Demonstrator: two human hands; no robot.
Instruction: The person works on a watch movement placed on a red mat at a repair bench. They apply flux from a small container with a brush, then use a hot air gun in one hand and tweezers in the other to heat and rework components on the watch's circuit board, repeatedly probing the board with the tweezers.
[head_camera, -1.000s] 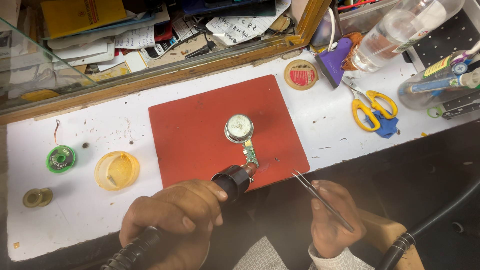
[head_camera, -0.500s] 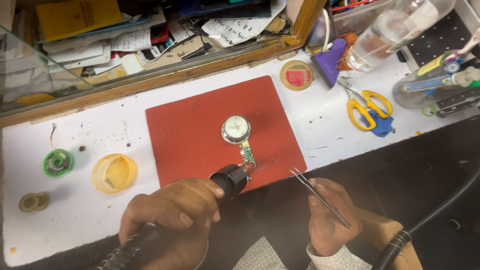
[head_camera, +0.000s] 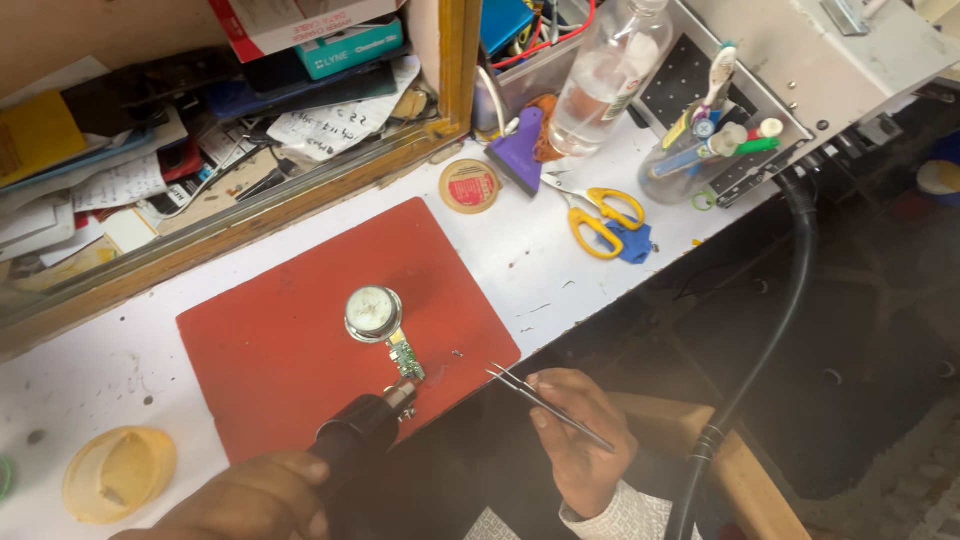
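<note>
My left hand (head_camera: 250, 495) grips the hot-air gun (head_camera: 362, 430) aimed at the small board (head_camera: 406, 358) on the red mat (head_camera: 300, 340) – nozzle close but off it – while my right fingers (head_camera: 545, 400) pinch the tweezers (head_camera: 545, 405), tips poised just right of the board.

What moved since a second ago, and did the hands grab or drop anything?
Nothing was grabbed or dropped. Only the camera view swung. The left hand still aims the black hot-air tool at the small green board on the red mat. The right hand still holds the tweezers beside it.
</note>
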